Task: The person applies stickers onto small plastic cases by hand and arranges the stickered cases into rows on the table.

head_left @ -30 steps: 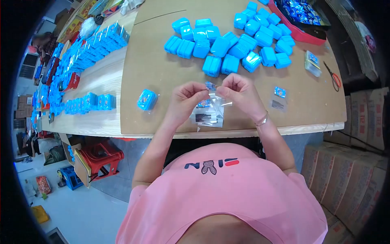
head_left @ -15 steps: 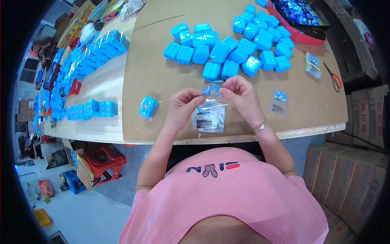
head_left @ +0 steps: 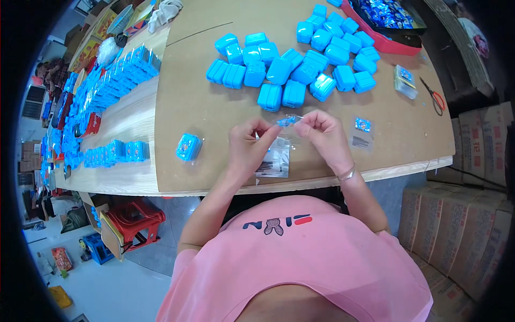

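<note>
My left hand (head_left: 249, 142) pinches a small clear plastic packet with blue print (head_left: 286, 122) between thumb and fingers. The thumb and forefinger of my right hand (head_left: 326, 138) close on the packet's other end. Beneath the hands, a flat clear bag with dark printing (head_left: 277, 163) lies on the brown board, partly covered by my left hand. A blue case with a picture label (head_left: 188, 147) sits to the left. Right of my right hand lies another clear bag with a blue printed piece (head_left: 362, 126).
Several glossy blue cases (head_left: 279, 71) cluster beyond my hands. Orange-handled scissors (head_left: 439, 101) and a clear box (head_left: 405, 83) lie at the right, below a red tray (head_left: 383, 47) of blue packets. Stacked blue cases (head_left: 129, 72) stand left; cartons (head_left: 450, 214) stand right.
The packet looks more bunched between my fingertips, and its clear film no longer hangs stretched below them. The view has shifted slightly, moving the table items leftward.
</note>
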`<action>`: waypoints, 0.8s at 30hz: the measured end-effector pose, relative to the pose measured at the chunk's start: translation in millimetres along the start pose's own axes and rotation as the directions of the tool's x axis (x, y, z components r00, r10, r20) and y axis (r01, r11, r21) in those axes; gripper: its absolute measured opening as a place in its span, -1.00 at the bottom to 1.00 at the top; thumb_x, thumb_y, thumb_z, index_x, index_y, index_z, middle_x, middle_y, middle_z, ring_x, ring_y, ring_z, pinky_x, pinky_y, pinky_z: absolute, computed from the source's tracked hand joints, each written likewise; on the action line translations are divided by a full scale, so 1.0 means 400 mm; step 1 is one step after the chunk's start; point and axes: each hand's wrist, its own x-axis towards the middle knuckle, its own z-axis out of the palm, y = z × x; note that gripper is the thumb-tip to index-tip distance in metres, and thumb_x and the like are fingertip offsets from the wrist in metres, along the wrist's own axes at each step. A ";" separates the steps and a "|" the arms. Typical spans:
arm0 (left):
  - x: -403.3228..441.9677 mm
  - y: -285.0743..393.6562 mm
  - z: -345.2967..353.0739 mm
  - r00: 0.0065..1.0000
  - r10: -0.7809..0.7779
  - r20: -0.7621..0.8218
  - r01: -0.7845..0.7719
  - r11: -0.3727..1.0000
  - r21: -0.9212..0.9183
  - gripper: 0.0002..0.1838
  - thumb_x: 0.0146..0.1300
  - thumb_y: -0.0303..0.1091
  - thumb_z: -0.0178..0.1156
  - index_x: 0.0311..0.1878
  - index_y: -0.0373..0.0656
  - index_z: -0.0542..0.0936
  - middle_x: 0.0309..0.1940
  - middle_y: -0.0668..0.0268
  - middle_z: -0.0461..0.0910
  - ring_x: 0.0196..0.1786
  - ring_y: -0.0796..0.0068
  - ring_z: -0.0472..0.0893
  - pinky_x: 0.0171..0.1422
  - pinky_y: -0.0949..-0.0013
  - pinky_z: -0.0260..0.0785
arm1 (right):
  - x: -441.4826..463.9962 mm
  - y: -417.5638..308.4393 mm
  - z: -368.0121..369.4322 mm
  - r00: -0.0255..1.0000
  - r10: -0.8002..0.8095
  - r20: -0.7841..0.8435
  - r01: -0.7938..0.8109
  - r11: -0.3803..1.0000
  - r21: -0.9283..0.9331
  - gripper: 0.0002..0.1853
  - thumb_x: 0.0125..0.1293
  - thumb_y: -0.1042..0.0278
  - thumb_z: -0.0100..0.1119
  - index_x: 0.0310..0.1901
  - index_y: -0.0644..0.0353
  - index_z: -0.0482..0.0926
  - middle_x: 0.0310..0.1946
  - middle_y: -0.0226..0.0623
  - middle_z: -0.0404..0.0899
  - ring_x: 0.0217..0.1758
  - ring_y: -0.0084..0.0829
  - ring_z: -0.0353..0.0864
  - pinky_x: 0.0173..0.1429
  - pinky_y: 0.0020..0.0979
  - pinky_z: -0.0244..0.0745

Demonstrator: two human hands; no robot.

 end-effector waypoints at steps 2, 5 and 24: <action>0.011 0.006 0.010 0.997 -0.027 0.070 0.034 0.994 -0.108 -0.87 0.10 -0.48 0.32 -0.50 -0.21 0.57 -0.69 0.52 0.41 -0.58 0.75 0.27 -0.50 0.63 0.09 | 0.002 -0.005 -0.016 0.997 0.063 -0.048 -0.057 0.991 0.122 -0.90 0.19 0.56 0.25 -0.28 0.20 0.55 -0.42 -0.53 0.50 -0.39 -0.74 0.39 -0.24 -0.71 0.32; 0.023 0.006 0.017 0.991 -0.015 0.134 0.036 0.988 -0.153 -0.87 0.10 -0.46 0.33 -0.50 -0.22 0.57 -0.68 0.50 0.42 -0.57 0.73 0.28 -0.49 0.62 0.11 | -0.004 0.006 -0.033 0.994 0.085 -0.066 -0.071 0.979 0.192 -0.87 0.18 0.58 0.25 -0.26 0.20 0.54 -0.40 -0.53 0.50 -0.37 -0.74 0.40 -0.22 -0.71 0.34; 0.088 -0.081 -0.121 0.955 0.194 -0.225 -0.122 0.946 0.299 -0.76 0.08 -0.44 0.23 -0.14 -0.24 0.58 -0.30 0.29 0.56 -0.29 0.54 0.46 -0.22 0.50 0.35 | 0.021 0.051 -0.040 0.998 -0.050 -0.034 0.052 0.997 0.048 -0.76 0.15 0.63 0.27 -0.15 0.21 0.50 -0.31 -0.50 0.54 -0.29 -0.72 0.43 -0.17 -0.69 0.37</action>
